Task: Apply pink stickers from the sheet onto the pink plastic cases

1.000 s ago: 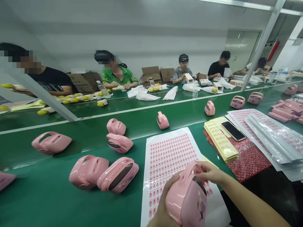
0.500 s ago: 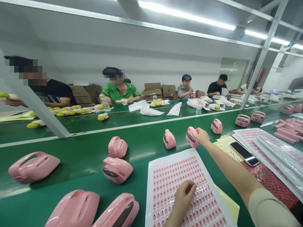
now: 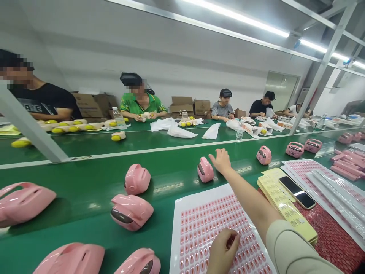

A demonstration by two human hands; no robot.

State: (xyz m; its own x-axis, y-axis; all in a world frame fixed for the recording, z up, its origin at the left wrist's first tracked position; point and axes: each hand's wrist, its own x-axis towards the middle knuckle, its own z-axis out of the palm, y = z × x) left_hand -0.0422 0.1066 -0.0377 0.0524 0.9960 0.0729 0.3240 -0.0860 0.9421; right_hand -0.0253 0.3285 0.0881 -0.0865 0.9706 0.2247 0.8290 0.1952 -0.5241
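Since half a second ago the right hand has shifted a little to its left and no longer holds the pink device it had then; where that one went cannot be told. Its fingers are now spread and the thumb stands apart, with a pink device upright on the green tabletop just to its left; whether they touch is unclear. The left hand is curled low over the printed sheet, nearer the wearer than the right hand; thumb and forefinger are close, but whether they pinch anything cannot be told. The likeliest mishap is a knock: if the right thumb swings left, the rounded, narrow-standing device could tip or slide. The arm's sleeve, behind the right hand, lies along the sheet's edge and might drag it askew, or nudge the yellow stack and phone to its right. A small piece between the left fingertips could stick to the skin or drop unseen. Reaching farther, the right hand might topple the water bottle beyond it.
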